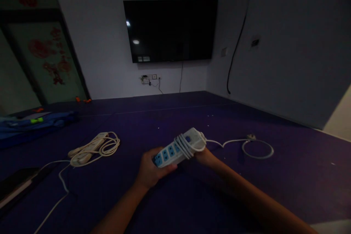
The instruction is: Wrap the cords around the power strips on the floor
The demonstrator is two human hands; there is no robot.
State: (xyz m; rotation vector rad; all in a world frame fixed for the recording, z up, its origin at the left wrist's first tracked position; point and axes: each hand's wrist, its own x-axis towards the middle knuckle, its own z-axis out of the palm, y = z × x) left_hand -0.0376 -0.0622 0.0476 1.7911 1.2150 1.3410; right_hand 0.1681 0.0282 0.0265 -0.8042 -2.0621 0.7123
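A white power strip [179, 147] with blue sockets is held above the purple floor mat [192, 197]. My left hand [150, 170] grips its near end from below. My right hand [204, 155] is closed under its far end, where several turns of its white cord [184, 145] are wound round the body. The rest of that cord trails right across the mat to a loose loop and plug [251, 138].
A cream power strip with its coiled cord [94, 148] lies on the mat at left, a white cable running from it toward me. Blue fabric [33, 124] sits at far left. A dark wall-mounted screen [171, 29] and wall sockets [149, 78] are ahead.
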